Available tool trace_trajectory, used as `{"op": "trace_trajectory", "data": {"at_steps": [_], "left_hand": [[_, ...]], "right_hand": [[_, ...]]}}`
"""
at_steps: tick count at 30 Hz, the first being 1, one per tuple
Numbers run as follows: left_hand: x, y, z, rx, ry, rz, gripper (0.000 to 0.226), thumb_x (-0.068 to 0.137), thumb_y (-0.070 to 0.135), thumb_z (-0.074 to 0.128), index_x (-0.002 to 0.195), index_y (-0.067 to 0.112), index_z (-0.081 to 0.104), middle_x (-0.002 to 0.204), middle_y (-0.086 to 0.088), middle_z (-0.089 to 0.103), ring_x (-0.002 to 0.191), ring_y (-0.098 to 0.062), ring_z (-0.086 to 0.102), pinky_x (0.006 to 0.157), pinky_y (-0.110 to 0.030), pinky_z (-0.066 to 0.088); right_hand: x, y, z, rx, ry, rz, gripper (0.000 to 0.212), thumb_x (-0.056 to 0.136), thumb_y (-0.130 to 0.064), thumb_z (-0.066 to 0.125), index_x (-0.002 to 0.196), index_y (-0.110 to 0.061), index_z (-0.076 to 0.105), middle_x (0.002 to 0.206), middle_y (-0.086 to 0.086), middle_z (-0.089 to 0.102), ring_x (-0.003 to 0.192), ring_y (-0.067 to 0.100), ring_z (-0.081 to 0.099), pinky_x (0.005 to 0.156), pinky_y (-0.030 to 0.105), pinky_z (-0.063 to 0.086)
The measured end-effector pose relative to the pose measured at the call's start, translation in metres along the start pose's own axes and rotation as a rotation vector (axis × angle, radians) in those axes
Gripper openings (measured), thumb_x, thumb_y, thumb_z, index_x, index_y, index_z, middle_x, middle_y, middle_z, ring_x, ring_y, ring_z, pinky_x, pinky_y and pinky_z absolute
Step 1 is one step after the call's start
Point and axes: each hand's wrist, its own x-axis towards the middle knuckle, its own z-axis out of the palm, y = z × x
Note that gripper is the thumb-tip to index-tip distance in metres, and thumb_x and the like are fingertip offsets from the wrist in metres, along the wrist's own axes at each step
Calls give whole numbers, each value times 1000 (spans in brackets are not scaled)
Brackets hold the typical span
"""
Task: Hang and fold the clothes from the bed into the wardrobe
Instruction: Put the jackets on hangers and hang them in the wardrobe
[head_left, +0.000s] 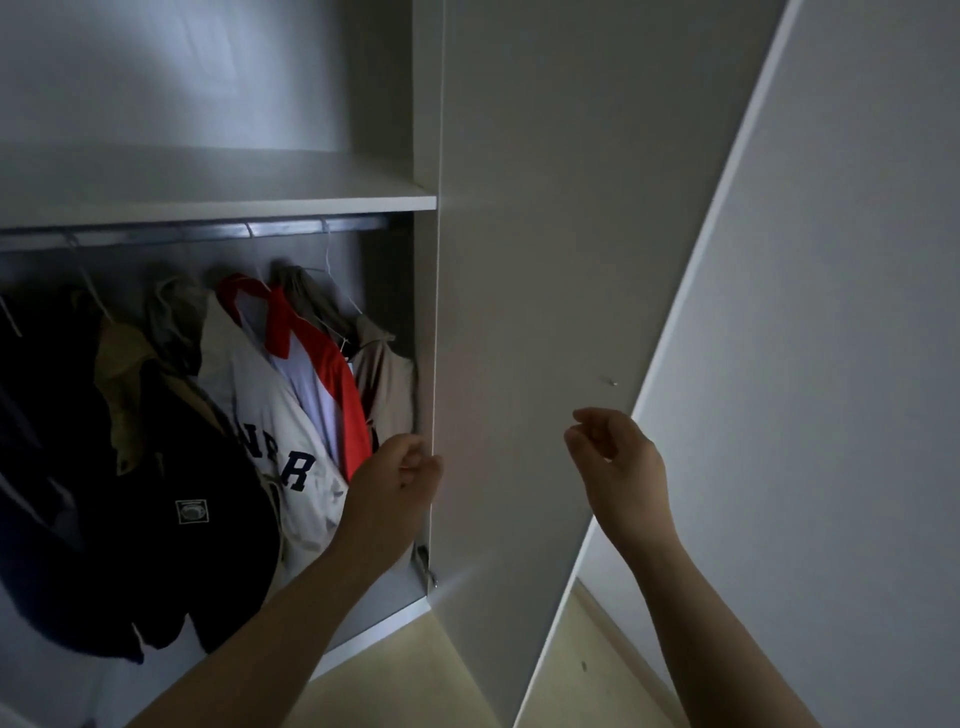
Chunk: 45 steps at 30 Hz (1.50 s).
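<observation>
My left hand (395, 480) is curled at the hinged edge of the wardrobe door (530, 312), whether gripping I cannot tell, my right hand (621, 457) hangs loosely curled and empty before that door, and the clothes (171, 467) hang from the rail (208, 231) inside, the white-and-red jersey (291, 415) just beside my left hand.

Dim picture all round here. A pale wash of light sits on the back wall above the shelf (218, 176) and fades toward the darkened corners. Under it the hanging space sinks into shadow: the dark jacket (156, 493) is almost a black mass, while the white and red shirt (291, 415) catches a faint glow. The hangers (326, 244) are smeared and soft. The door (519, 260) is flat grey, its edges leaning with wide-angle stretch. The floor (415, 675) is brightest. The left hand (400, 478) and right hand (618, 457) are evenly lit and slightly soft.
</observation>
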Motion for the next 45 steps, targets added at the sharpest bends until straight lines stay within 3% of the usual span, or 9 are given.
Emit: {"op": "trace_trajectory", "data": {"at_steps": [6,9,12,17,25,31,36,40,45], "left_hand": [[-23,36,16,45,1,62,26,94,15,56,119,12,58,99,-4,65,94,-20,62,88,-37,51],[-35,52,32,56,18,95,21,95,18,54,116,17,57,94,1,64,87,-14,61,77,-24,50],[-43,71,48,63,49,103,20,95,17,54,115,17,57,93,0,64,86,-15,61,78,-25,50],[-58,74,62,-4,125,48,15,93,10,56,99,23,59,95,-6,65,91,-22,62,84,-35,49],[-67,71,53,88,196,61,19,96,15,52,113,12,61,97,-4,65,91,-20,62,81,-30,50],[-65,64,25,84,222,112,13,95,13,55,102,23,58,81,5,63,71,-10,58,61,-10,44],[-60,53,-10,74,215,95,17,95,15,55,111,18,58,85,1,65,78,-16,63,65,-17,50],[-52,45,-41,52,246,93,22,94,16,56,116,14,59,88,0,64,78,-12,61,65,-17,48],[-31,54,-67,72,252,169,30,89,27,64,117,17,59,101,10,63,92,2,58,76,-7,43]], "right_hand": [[5,-7,-49,97,125,-62,23,92,-23,60,115,-21,60,108,-9,62,99,6,59,76,11,41],[23,-9,-70,137,170,-70,38,91,-23,61,127,-18,50,120,-5,54,108,11,53,84,23,40],[51,-17,-86,155,45,-90,43,92,-24,61,131,-18,45,120,-3,52,105,13,53,81,23,41],[58,-14,-79,188,-101,-152,22,91,-13,57,106,-22,43,102,3,62,95,24,62,84,38,52],[41,-9,-69,214,-110,-205,11,98,-18,49,109,-19,52,96,-13,62,88,3,62,70,15,49],[29,-23,-46,148,-147,-308,7,94,-21,60,99,-18,57,97,-6,65,89,9,63,73,15,48],[17,-46,-16,152,-201,-358,11,90,-20,67,89,-17,57,86,-4,65,82,13,64,72,23,52],[8,-65,11,295,-302,-345,15,88,-4,65,85,-19,67,80,-8,69,72,7,67,66,11,48],[4,-74,42,287,-327,-316,13,90,-8,64,96,-16,72,92,-12,72,87,-5,63,73,6,46]]}}
